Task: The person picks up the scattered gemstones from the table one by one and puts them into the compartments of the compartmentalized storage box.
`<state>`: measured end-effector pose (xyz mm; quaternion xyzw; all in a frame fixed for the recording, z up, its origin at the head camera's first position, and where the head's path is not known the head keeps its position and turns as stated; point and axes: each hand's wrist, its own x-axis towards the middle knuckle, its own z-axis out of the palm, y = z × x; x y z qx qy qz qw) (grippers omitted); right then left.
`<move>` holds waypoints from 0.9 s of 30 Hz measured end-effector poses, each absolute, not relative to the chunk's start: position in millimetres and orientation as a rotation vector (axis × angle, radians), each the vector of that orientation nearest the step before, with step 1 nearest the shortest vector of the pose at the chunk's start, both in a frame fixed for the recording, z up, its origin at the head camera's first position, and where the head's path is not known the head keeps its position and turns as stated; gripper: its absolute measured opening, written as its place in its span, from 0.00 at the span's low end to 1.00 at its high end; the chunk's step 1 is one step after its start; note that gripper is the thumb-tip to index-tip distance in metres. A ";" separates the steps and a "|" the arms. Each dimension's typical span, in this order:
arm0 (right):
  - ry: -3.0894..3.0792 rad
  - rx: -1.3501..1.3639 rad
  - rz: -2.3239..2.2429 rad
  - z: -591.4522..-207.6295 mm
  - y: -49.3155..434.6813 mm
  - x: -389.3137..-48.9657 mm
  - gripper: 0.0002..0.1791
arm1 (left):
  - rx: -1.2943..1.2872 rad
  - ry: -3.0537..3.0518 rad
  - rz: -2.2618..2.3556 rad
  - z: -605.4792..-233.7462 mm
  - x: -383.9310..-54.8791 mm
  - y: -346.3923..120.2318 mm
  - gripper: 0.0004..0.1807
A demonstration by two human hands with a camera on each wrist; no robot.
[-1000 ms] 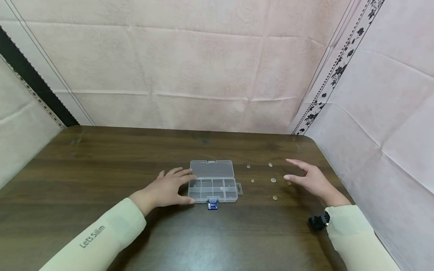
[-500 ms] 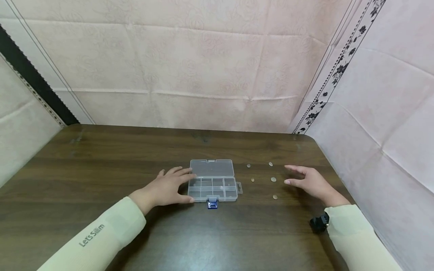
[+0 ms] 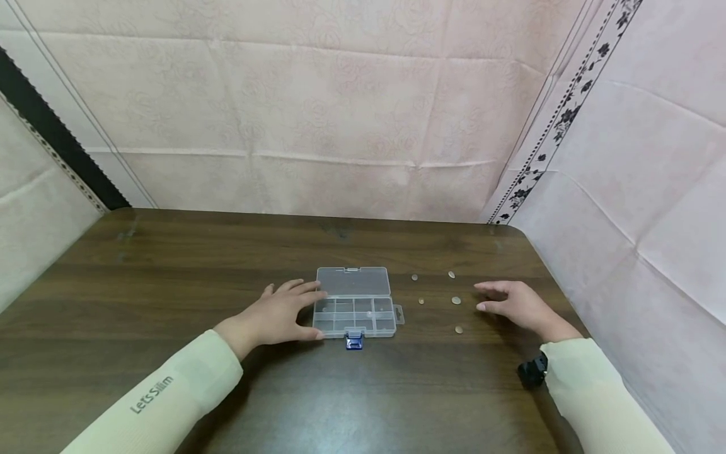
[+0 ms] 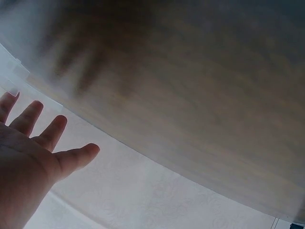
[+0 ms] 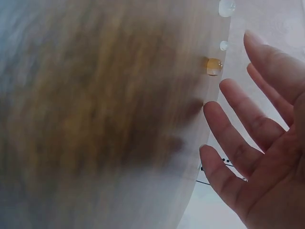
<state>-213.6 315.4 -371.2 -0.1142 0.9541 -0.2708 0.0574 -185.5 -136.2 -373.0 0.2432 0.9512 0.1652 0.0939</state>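
Note:
A clear plastic compartment box (image 3: 353,315) lies on the brown table with its lid (image 3: 354,282) folded back. My left hand (image 3: 282,315) touches the box's left side, fingers spread and thumb at the near corner. A blue latch (image 3: 354,342) sticks out at the front. Right of the box, my right hand (image 3: 518,307) hovers low with relaxed fingers and a gap between thumb and forefinger. An amber bead (image 5: 214,67) shows near these fingers in the right wrist view; the hand hides it from the head view. A clear bead (image 3: 456,301) lies just left of the thumb.
More small beads lie between box and right hand, among them a clear bead (image 3: 451,274) at the back and a pale bead (image 3: 459,330) nearer me. Patterned cloth (image 3: 340,126) hangs behind the table (image 3: 170,252) and along both sides.
My right hand has lowered slightly toward the table, its forefinger coming nearer the thumb. An amber bead beneath it has gone from sight in the head view. The left hand has stayed put.

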 end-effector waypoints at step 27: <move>2.858 -0.336 -0.706 -369.5 310.5 -220.4 0.17 | 0.709 2.814 0.499 -371.0 -184.4 -135.9 0.42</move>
